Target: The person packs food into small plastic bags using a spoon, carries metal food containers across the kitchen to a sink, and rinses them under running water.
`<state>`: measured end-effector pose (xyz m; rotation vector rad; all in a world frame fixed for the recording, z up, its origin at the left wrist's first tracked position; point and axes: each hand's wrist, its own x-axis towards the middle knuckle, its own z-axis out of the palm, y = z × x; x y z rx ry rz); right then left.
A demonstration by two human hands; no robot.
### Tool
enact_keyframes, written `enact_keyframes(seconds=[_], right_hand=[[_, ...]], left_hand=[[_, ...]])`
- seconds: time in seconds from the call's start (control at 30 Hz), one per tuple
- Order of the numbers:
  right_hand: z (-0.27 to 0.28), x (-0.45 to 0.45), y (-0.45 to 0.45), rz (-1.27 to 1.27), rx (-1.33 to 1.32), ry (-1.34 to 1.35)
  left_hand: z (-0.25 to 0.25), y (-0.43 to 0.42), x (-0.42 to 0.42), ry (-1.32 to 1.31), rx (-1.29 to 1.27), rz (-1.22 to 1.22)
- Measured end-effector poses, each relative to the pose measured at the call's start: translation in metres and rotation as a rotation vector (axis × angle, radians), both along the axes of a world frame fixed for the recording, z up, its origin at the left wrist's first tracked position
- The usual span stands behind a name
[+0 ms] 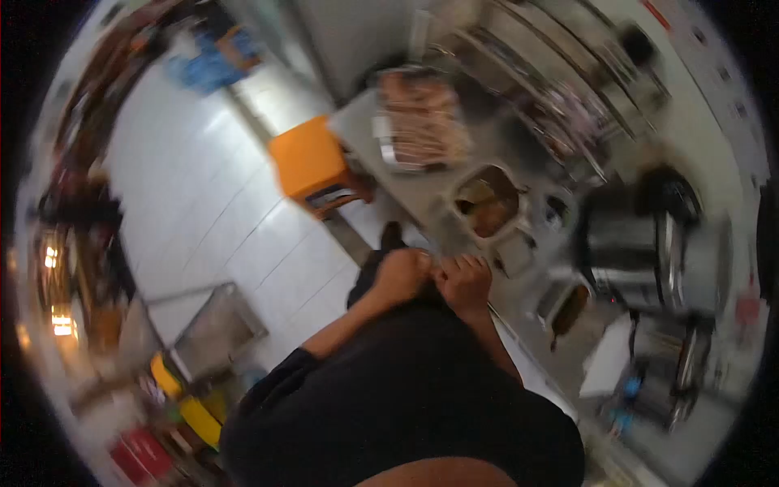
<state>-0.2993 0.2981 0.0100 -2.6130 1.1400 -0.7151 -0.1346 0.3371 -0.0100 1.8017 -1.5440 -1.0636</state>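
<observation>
My left hand [404,276] and my right hand [464,282] are close together in front of my dark shirt [406,381], at the counter's edge. Both have curled fingers; whatever lies between them is hidden and blurred. Nearest my right hand, on the metal counter [414,191], stands a metal container [488,201] with brownish and yellowish food inside. Farther along the counter lies a tray of long pinkish-brown food pieces [423,120], which look like meat or sausages.
An orange stool [308,158] stands against the counter on the tiled floor [219,195]. To the right are a large black-and-silver pot or cooker [629,243] and a small container of brown food [568,312]. A metal rack [544,73] runs along the wall. Blue bags [207,69] lie far left.
</observation>
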Motion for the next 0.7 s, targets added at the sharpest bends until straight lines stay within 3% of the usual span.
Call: enact_keyframes(seconds=[0.03, 0.13, 0.23, 0.4, 0.5, 0.6, 0.7], right_hand=[[0.007, 0.0, -0.007, -0.086, -0.018, 0.037], [0.015, 0.013, -0.023, -0.285, 0.034, 0.076], [0.005, 0.035, -0.037, -0.441, -0.083, -0.182], [0.014, 0.052, -0.042, -0.488, -0.049, 0.064], [0.006, 0.061, -0.033, -0.517, 0.061, 0.248], [0.005, 0.069, -0.035, -0.48, 0.08, 0.382], [0.003, 0.07, -0.04, -0.48, 0.14, 0.434]], left_hand=[[0.023, -0.017, 0.007, -0.017, -0.001, 0.017], [0.021, -0.056, 0.021, -0.088, -0.05, -0.151], [0.018, -0.09, 0.039, -0.166, -0.149, -0.326], [0.04, -0.128, 0.049, -0.223, -0.319, -0.616], [0.045, -0.155, 0.05, -0.319, -0.12, -0.598], [0.039, -0.174, 0.053, -0.488, -0.217, -0.626], [0.051, -0.184, 0.057, -0.342, -0.198, -0.554]])
